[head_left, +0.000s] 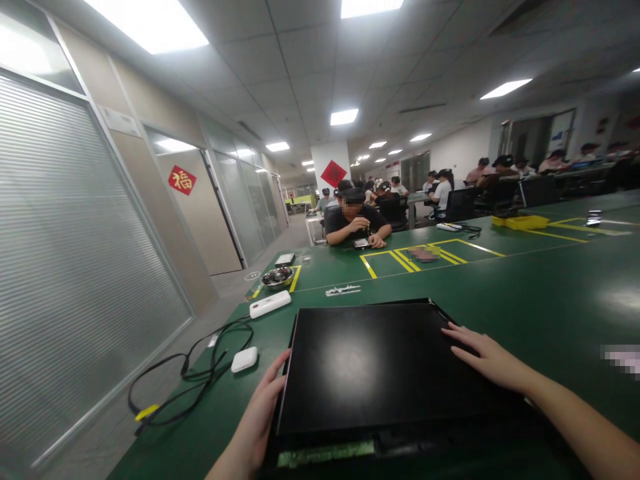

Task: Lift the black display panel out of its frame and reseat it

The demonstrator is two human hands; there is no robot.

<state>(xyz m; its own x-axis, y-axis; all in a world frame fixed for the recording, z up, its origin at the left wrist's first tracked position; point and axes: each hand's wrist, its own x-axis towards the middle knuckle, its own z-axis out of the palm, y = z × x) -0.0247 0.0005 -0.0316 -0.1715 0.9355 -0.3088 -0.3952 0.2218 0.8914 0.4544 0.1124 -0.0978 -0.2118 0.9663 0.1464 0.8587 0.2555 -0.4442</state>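
Your left hand (257,407), open, braces the panel's (370,367) left edge; your right hand (480,353) spreads over its right, likely to steady it on the table (560,300). Case (245,360) and cable (185,365) sit aside, left.

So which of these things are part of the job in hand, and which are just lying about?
Probably part of the job:
- black panel, with the left hand at one side and the right hand at the other
- black casing around its edges

Probably just lying about, untouched:
- white case
- black cables
- metal bowl
- yellow tray
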